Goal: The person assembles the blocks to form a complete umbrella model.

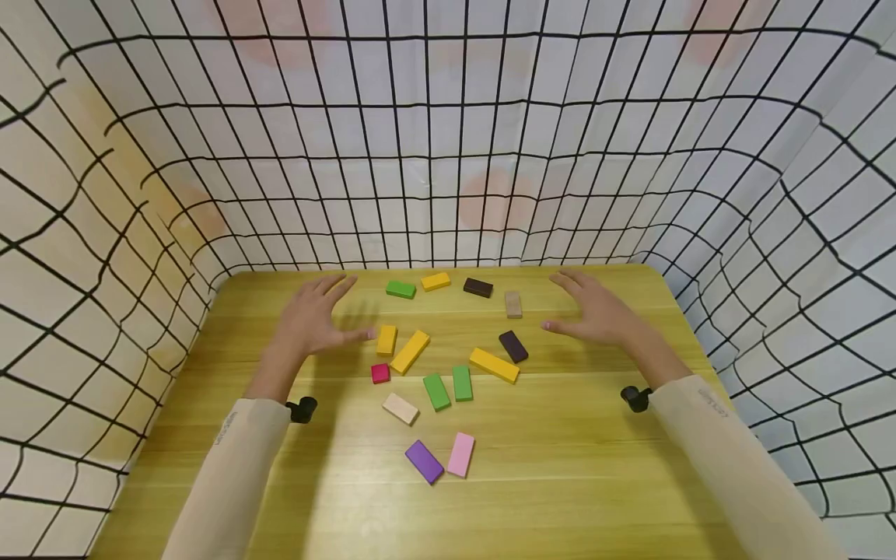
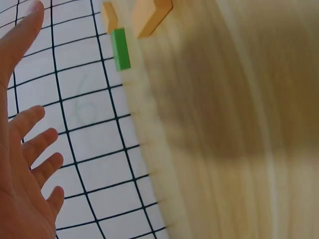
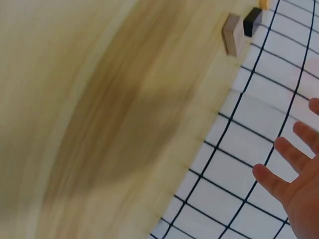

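My left hand [image 1: 313, 317] hovers over the left part of the wooden table, fingers spread and holding nothing; its thumb is nearest a short yellow block [image 1: 386, 341]. My right hand [image 1: 593, 311] is likewise spread and bare above the right part, nearest a dark block [image 1: 513, 347] and a light wooden block [image 1: 513, 305]. Between the hands lie long yellow blocks [image 1: 494, 365], green blocks [image 1: 436, 392] and a small red block [image 1: 380, 373]. In the left wrist view a green block [image 2: 120, 49] appears beyond the left thumb. A black block [image 3: 252, 22] shows in the right wrist view.
Closer to me on the table [image 1: 560, 482] are a cream block [image 1: 400, 409], a purple block [image 1: 424, 462] and a pink block [image 1: 460, 455]. Along the back lie another green block [image 1: 400, 289] and another dark block [image 1: 478, 288]. White walls with a black grid [image 1: 448, 179] surround the table's back and sides.
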Available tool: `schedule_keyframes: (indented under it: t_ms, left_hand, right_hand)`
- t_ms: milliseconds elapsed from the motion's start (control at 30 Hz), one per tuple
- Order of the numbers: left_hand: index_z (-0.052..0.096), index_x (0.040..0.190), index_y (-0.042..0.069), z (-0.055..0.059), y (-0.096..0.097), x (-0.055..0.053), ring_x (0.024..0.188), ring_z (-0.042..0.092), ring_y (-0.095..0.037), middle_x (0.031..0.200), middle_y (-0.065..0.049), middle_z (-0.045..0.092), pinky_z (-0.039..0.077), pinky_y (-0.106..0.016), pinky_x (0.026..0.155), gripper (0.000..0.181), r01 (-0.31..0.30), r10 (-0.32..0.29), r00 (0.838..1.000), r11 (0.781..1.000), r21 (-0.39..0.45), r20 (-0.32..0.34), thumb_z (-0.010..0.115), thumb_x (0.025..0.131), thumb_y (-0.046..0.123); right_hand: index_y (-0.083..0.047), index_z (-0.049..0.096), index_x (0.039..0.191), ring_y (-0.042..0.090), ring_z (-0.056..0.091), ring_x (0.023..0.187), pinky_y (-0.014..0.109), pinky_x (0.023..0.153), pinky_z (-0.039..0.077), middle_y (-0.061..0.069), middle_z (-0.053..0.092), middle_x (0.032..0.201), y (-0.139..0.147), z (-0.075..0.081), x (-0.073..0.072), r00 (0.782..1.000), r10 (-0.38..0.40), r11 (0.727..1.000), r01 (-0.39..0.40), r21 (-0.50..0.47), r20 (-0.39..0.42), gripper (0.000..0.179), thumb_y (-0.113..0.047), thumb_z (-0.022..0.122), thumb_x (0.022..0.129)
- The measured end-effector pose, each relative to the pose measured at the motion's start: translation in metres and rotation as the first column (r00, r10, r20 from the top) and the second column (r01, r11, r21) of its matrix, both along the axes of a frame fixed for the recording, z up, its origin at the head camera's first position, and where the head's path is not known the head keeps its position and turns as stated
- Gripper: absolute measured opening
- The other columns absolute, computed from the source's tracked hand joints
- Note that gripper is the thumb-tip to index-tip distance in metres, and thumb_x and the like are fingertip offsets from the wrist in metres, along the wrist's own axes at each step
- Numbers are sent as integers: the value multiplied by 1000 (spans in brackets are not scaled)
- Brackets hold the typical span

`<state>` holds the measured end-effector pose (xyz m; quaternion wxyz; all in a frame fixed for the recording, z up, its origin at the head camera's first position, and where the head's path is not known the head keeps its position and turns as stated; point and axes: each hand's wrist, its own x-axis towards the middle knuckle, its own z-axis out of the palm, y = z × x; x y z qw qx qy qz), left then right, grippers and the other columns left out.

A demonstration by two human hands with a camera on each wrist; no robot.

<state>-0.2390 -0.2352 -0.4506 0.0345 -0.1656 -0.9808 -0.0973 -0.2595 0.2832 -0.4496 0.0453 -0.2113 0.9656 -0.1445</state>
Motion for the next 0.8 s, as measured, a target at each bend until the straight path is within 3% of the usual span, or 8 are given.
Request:
schedule_keyframes:
  t_ms: [233,433,800]
  left_hand:
    - [35,162,22,-12,11,12,151,34,-42,166,-10,35,30,-66,121,110,7,-7,1000,999,53,5,68,76,82]
    - [40,160,21,-21,24,24,149,38,-42,164,-10,39,34,-67,118,106,26,-27,1000,993,112,3,71,76,78]
    - [44,158,21,-46,48,46,147,43,-38,161,-8,44,39,-65,115,102,68,-68,998,983,173,-8,72,77,76]
  right_hand:
    - [-18,28,164,49,26,152,74,114,32,18,23,170,-15,-14,12,999,37,997,-37,-62,7,95,-67,64,92]
    - [-15,32,162,47,30,151,72,114,35,16,26,169,-31,-22,24,999,49,993,-48,-105,3,88,-58,67,94]
    - [-19,38,160,43,38,148,68,112,40,12,31,167,-64,-41,48,997,67,983,-62,-173,25,83,-56,70,93]
